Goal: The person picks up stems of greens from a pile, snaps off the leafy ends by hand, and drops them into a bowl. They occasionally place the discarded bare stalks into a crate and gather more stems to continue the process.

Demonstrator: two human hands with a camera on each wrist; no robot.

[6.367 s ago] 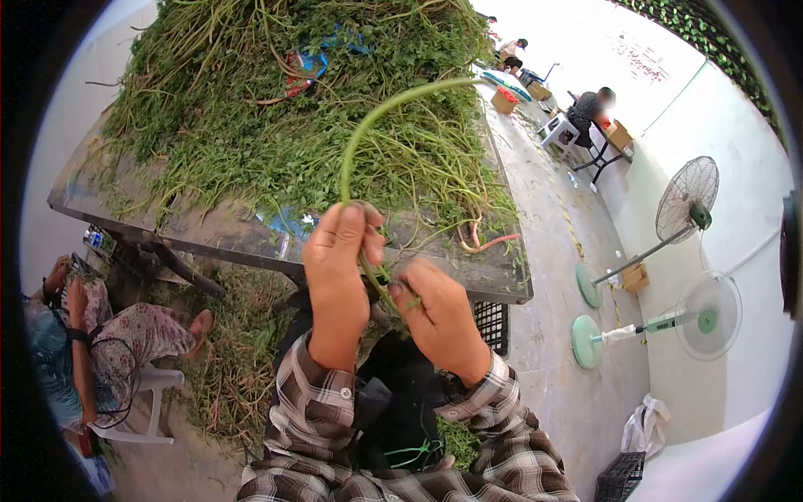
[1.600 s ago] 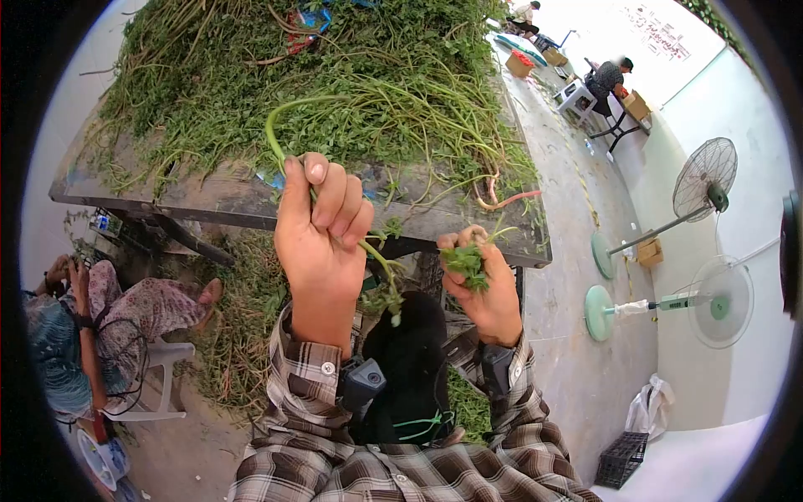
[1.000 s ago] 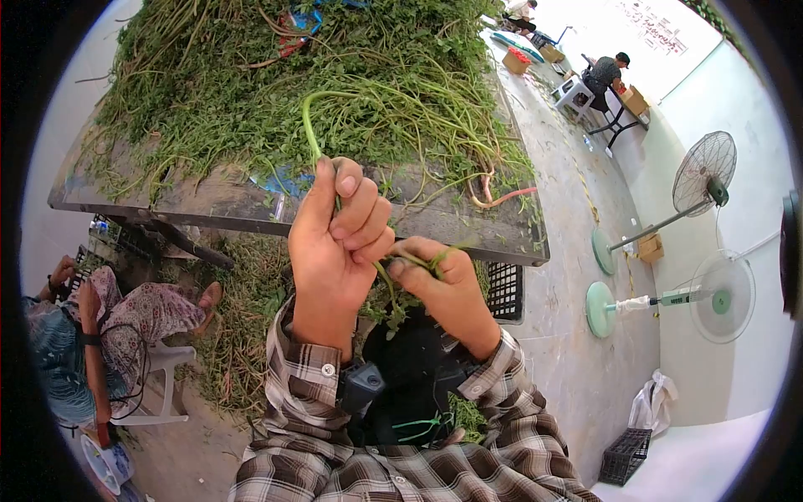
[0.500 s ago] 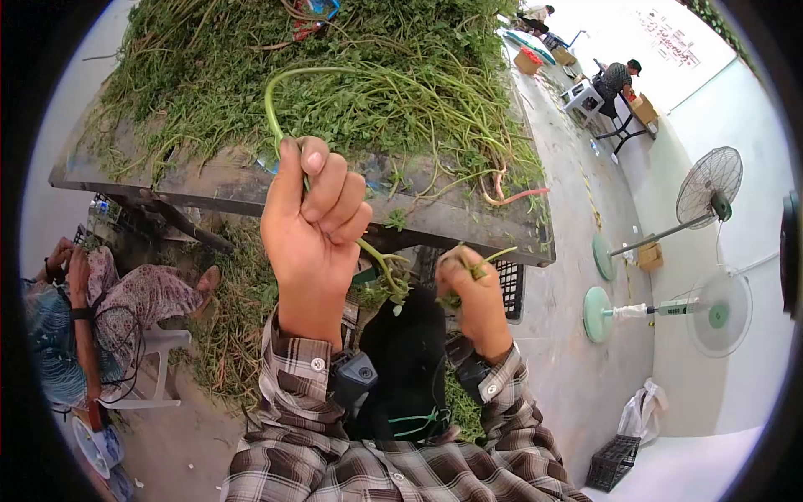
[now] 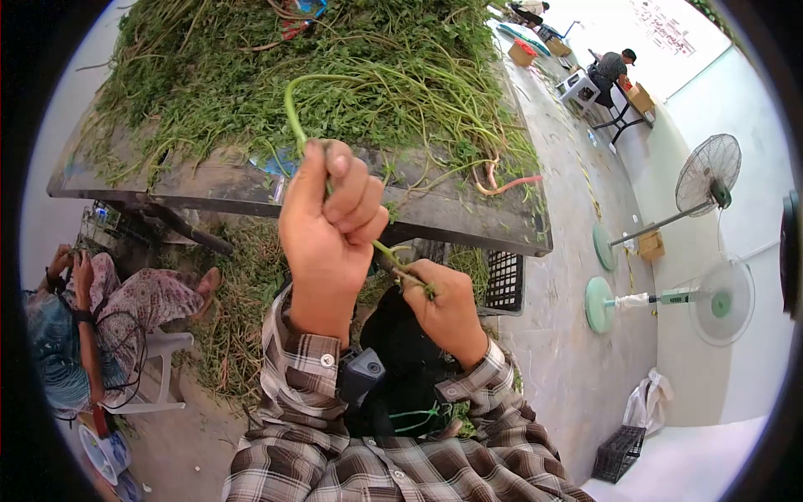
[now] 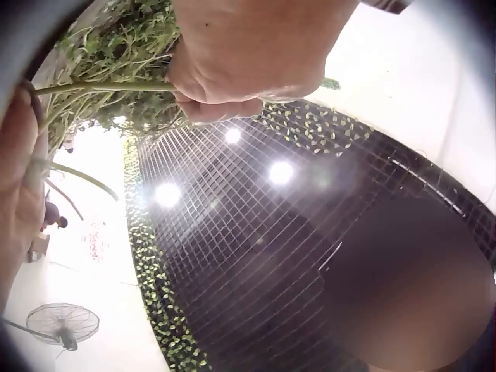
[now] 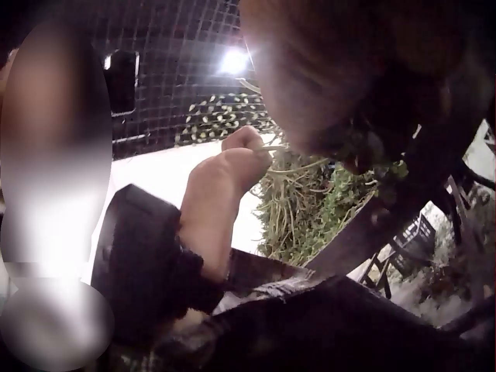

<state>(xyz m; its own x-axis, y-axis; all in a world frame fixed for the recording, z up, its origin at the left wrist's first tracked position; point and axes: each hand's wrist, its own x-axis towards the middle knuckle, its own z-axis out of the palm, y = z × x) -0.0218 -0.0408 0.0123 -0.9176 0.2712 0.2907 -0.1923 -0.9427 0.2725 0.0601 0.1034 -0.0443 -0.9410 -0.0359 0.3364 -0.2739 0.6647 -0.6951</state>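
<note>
The left hand (image 5: 330, 226) is clenched round a long green stem (image 5: 294, 117) that arches up over the table (image 5: 468, 224). Just below it, the right hand (image 5: 443, 301) pinches the stem's lower end. Greens (image 5: 276, 75) cover the table. Red writing on the far wall (image 5: 661, 17) is too small to read.

Open air lies between the worktop (image 5: 468, 222) edge and the person's chest, while heaped greens (image 5: 335, 75) cover the worktop ahead and a black crate (image 5: 504, 280) stands just below right.
</note>
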